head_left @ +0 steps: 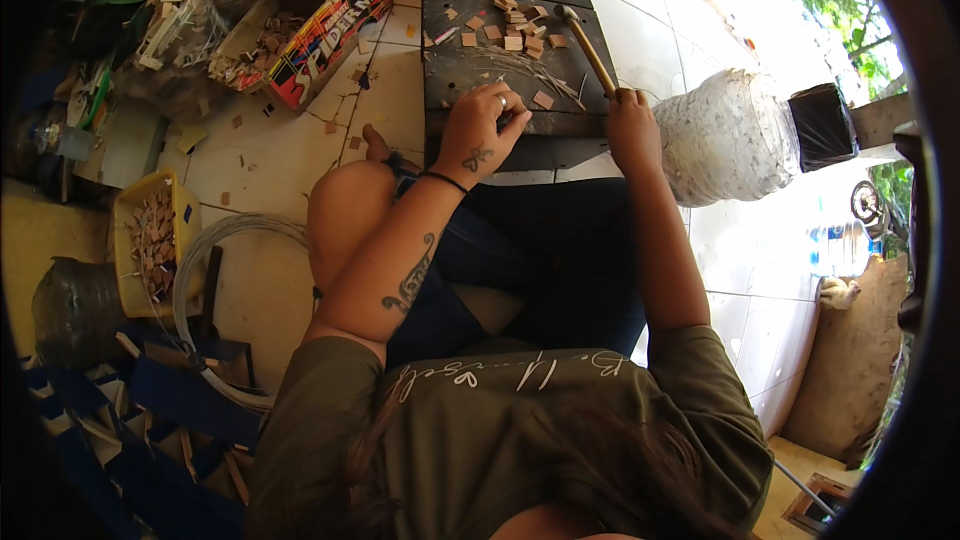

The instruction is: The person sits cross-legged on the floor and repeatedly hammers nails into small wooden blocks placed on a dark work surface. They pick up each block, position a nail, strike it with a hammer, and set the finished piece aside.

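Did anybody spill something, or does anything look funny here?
Yes, a few small wood squares lie loose on the floor tiles, left of the dark work table. They look dropped or spilled, because many similar pieces sit in the cardboard box and yellow basket. The hammer in the right hand looks fine.

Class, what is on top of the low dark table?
On the low dark table lie small wooden pieces and thin strands; the hammer reaches over it. Whatever is beneath the left hand is covered.
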Demonstrator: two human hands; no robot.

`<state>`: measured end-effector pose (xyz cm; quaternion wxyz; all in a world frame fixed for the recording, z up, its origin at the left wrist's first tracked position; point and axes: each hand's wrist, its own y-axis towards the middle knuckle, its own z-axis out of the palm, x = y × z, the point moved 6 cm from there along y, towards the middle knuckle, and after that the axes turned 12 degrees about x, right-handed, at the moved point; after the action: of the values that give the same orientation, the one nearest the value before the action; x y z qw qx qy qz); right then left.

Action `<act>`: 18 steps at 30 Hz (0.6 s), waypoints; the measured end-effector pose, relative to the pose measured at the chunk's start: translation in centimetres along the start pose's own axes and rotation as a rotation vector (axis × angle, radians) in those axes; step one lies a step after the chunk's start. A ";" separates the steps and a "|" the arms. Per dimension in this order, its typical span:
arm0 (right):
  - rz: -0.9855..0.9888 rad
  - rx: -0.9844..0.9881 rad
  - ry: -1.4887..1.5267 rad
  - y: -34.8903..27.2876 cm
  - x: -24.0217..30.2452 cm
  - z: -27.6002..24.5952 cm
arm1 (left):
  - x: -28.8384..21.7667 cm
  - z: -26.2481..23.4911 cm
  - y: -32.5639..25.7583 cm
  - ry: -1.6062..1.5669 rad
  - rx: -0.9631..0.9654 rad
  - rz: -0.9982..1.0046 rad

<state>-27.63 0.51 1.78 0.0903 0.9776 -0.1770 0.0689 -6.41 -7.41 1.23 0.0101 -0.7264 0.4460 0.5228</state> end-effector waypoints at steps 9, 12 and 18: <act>-0.023 0.270 0.687 -10.2 4.0 -6.0 | -0.2 -0.1 0.2 -0.019 0.019 0.021; -0.278 0.067 0.443 -12.8 6.6 -9.0 | -0.1 0.0 0.2 -0.019 0.022 0.019; -0.113 0.305 0.399 -14.2 6.8 -9.6 | 0.0 0.2 0.2 -0.041 0.064 0.000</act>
<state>-17.21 13.26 10.08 -0.0216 0.9554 -0.0884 0.2810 -6.66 -7.42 1.18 0.0426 -0.7149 0.4621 0.5231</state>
